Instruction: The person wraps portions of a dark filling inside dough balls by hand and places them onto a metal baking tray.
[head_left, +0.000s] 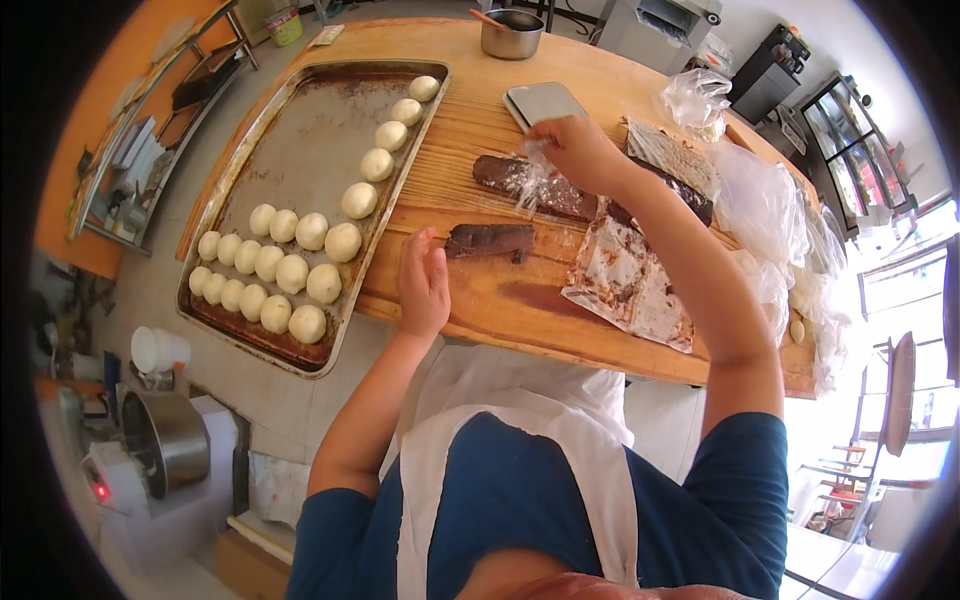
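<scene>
My right hand hovers over a long dark brown log of paste or dough, fingertips pinched together. Blurred white powder streams down from them, and more powder dusts the log. At the left end of a shorter dark brown block, my left hand is held upright, palm towards the block; contact is unclear. That hand holds nothing. Another dark log lies partly behind my right forearm. A smeared plastic wrapper is spread below it. Several pale round dough balls line a metal baking tray.
The tray overhangs the near edge of the wooden table. Beyond the logs lies a flat grey-topped device, possibly a kitchen scale. A metal pot stands at the far edge. Clear plastic bags crowd the right side.
</scene>
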